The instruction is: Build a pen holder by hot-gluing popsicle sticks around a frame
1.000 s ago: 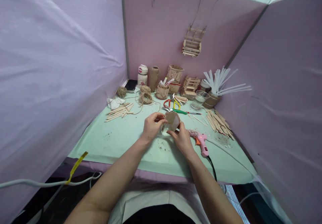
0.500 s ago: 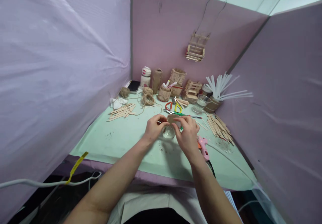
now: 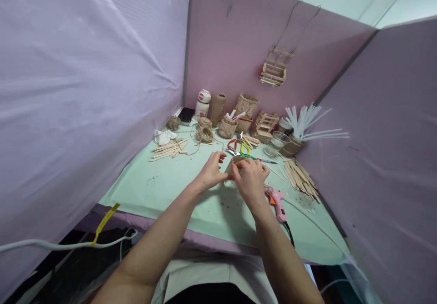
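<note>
Over the middle of the mint-green table, my left hand (image 3: pixel 213 173) and my right hand (image 3: pixel 251 179) meet around a small clear plastic cup partly wrapped in brown jute (image 3: pixel 234 165). Both hands have their fingers curled on it, the left from the left side, the right covering its front. Most of the cup is hidden behind my fingers. A pink glue gun (image 3: pixel 276 200) lies on the table just right of my right hand, its black cord running toward me.
Scissors and pliers (image 3: pixel 241 148) lie just beyond my hands. Wooden sticks are piled at left (image 3: pixel 169 149) and right (image 3: pixel 300 176). Twine coil (image 3: pixel 204 133), glue bottle (image 3: pixel 202 104), jute-wrapped pots, stick crates and a clear cup (image 3: pixel 276 142) line the back. Purple partitions enclose three sides.
My right hand came up over the front of the wrapped cup and now covers it; both hands shifted slightly away from me. The camera tilted a little to the left.
</note>
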Tool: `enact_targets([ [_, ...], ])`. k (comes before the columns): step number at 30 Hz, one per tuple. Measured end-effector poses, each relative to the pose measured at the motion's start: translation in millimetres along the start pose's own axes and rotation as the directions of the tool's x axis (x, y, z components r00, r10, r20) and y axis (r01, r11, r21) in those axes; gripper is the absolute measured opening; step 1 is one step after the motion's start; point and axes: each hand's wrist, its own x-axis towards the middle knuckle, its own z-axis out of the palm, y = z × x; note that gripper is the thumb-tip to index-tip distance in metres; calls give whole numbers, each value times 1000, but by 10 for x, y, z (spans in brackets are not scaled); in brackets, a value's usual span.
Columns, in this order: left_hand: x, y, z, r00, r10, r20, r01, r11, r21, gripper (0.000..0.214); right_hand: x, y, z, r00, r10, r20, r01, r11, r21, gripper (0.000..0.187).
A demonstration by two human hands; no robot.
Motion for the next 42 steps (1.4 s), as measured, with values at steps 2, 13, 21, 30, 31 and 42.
enact_targets([
  [2, 11, -106, 28, 998, 5, 62, -6, 1000, 15, 93, -6, -4, 1, 1000, -1, -2, 1, 1000, -11, 26],
  [13, -69, -172, 117, 977, 75, 198, -102, 986, 133, 42, -48, 28, 36, 996, -43, -76, 39, 998, -44, 25],
  [21, -188, -122, 251, 994, 62, 89, -86, 953, 291, 42, -134, 74, 56, 994, -64, -90, 64, 998, -5, 20],
  [30, 1, -161, -42, 916, 26, 399, -109, 976, 188, 82, -134, 143, 39, 994, -94, -61, 96, 995, 34, 18],
  [31, 87, -185, -119, 869, 24, 494, -104, 985, 136, 92, -133, 153, 40, 993, -99, -57, 102, 994, 50, 18],
  [42, 557, -366, -67, 619, 100, 779, 152, 958, -244, 79, -143, 212, 42, 994, -106, -17, 108, 981, 162, 14],
])
